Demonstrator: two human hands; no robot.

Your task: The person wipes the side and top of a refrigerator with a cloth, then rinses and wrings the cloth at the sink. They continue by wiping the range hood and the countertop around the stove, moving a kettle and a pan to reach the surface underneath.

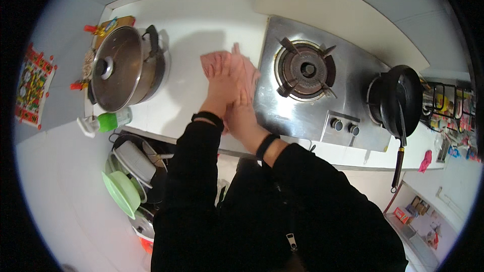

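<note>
A crumpled pink cloth (pixel 246 68) lies on the white countertop (pixel 185 19), against the left edge of the gas stove. My left hand (pixel 222 90) holds the cloth down, its fingers stretched forward over the fabric. Close beside it and slightly nearer my body, my right hand (pixel 242 115) is also on the cloth, with its fingers towards the stove side. Some of the cloth is hidden beneath both hands. Dark bands circle both wrists.
Left stands a lidded steel pot (pixel 124 71), with a green-and-white spray bottle (pixel 109 120) before it. The steel gas stove (pixel 349 79) is right, with a black wok (pixel 401 102) whose handle overhangs the counter edge. Basins (pixel 123 192) and pans stand below left. A pink rag (pixel 425 160) lies far right.
</note>
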